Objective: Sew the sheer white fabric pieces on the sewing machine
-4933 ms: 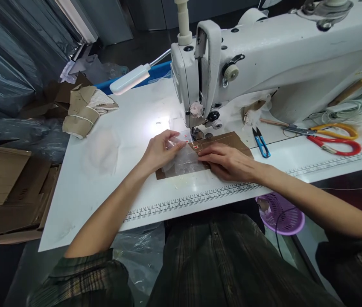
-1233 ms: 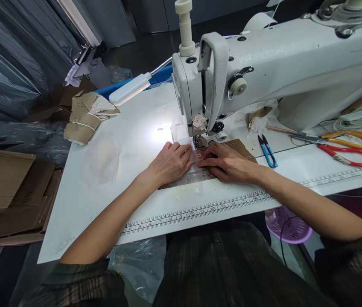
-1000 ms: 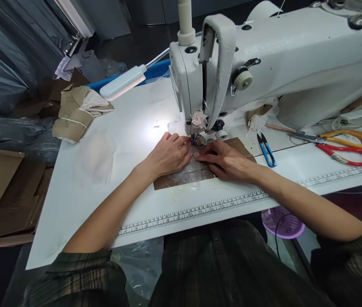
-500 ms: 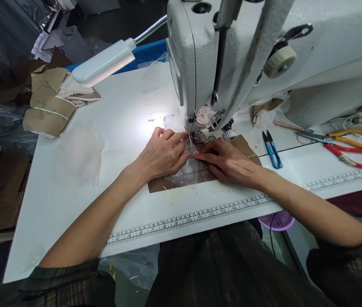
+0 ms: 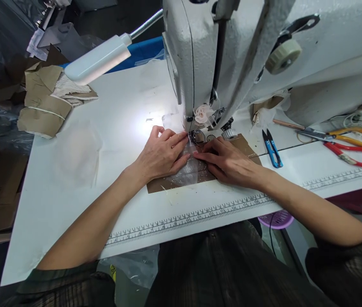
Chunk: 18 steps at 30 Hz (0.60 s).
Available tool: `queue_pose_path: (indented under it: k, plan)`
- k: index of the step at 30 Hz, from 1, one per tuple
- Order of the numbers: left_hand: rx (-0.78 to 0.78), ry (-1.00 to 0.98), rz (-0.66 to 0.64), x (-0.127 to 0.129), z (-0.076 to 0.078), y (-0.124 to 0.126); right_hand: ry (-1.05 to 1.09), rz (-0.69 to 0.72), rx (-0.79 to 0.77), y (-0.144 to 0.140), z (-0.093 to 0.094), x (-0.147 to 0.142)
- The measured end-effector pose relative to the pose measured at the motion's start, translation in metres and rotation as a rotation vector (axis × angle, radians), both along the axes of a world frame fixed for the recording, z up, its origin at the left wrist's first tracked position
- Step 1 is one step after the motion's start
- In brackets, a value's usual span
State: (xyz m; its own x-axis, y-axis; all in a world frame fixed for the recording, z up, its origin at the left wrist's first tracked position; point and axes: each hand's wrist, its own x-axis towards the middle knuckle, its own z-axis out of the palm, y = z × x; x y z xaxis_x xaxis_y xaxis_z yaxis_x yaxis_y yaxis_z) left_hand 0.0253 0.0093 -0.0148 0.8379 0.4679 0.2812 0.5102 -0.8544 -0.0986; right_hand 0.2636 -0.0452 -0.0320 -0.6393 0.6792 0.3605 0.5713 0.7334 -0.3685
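A piece of sheer white fabric (image 5: 185, 172) lies beneath the needle area of the sewing machine (image 5: 191, 64), over a brown board (image 5: 158, 186). Pressed on its left side is my left hand (image 5: 164, 153), fingers stretched toward the presser foot and thumb apart from them. From the right, my right hand (image 5: 227, 161) pinches the fabric's edge between thumb and index finger, the other fingers curled on the board. The presser foot is partly hidden by the hands. A pale fabric flower (image 5: 203, 114) is fixed on the machine head just above.
A lamp (image 5: 99, 59) lights the table from the left. Sheer fabric pieces (image 5: 77, 155) and a tied brown bundle (image 5: 45, 104) lie left. Blue thread snips (image 5: 272, 149) and red-handled scissors (image 5: 355, 154) with another yellow-handled pair (image 5: 357, 135) lie right. A ruler strip (image 5: 187, 221) runs along the front edge.
The camera view shifts very slightly. Both hands stay in nearly the same place on the fabric.
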Motion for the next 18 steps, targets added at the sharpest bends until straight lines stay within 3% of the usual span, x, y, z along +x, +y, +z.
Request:
queue_pose_path:
  k: [18]
  plan:
    - [0.007,-0.006,0.047,0.0038,0.0014,-0.0087,0.069,-0.023,0.006,0.0001,-0.0074,-0.0014]
